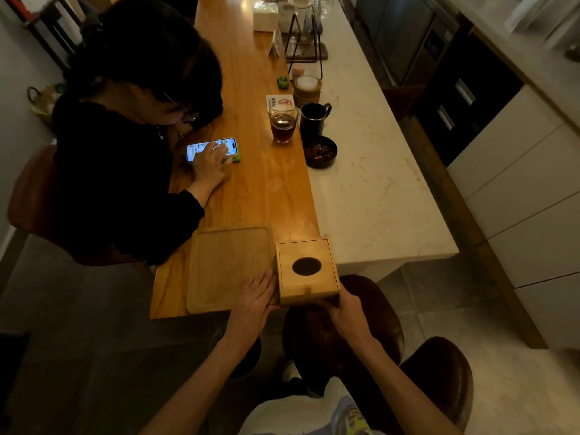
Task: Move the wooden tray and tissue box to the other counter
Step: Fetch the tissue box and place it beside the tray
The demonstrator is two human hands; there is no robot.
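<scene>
Wooden tissue box [307, 270] sits at the near counter end, touching the wooden tray [226, 268], my left hand [255, 301] and right hand [343, 310] clamped on its sides, so I judge lifting it clear comes next, levelly.

A seated person in dark clothing [125, 183] is leaning over the wooden counter [251, 183], touching a lit phone [212, 149]. Nearby — toward the marble counter [370, 183] — a glass of dark drink [283, 126], a black mug [314, 119] and a dark bowl [320, 151] are sitting close together.
</scene>
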